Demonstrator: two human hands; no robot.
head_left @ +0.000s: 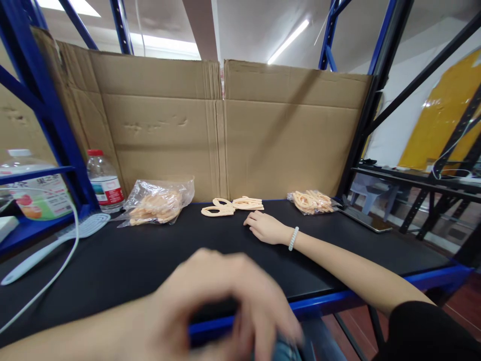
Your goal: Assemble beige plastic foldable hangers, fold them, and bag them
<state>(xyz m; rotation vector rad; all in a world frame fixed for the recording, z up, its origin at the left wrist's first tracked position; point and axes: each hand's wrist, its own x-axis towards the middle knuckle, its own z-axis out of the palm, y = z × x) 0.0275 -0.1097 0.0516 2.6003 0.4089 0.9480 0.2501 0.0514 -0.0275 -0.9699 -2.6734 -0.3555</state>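
My left hand (pixel 229 286) is in front of the table's near edge, smeared by motion, with its fingers bent downward. Whether anything is between them I cannot make out. My right hand (pixel 268 228), a pale beaded bracelet at the wrist, rests palm down on the black tabletop (pixel 180 260) with its fingers loosely laid out. Just beyond its fingertips lies a small stack of peach-coloured flat pieces (pixel 248 203). Left of that stack are peach-coloured pieces with oval openings (pixel 221 211). No object shows in the right hand.
Clear plastic bags of similar peach pieces lie at left (pixel 160 205) and right (pixel 311 201). A hairbrush (pixel 88 225), a red-capped bottle (pixel 104 183), a large jug (pixel 39 190) and a white cable (pixel 71 245) are at left. A phone-like slab (pixel 366 219) lies far right. Cardboard (pixel 293 135) walls the back.
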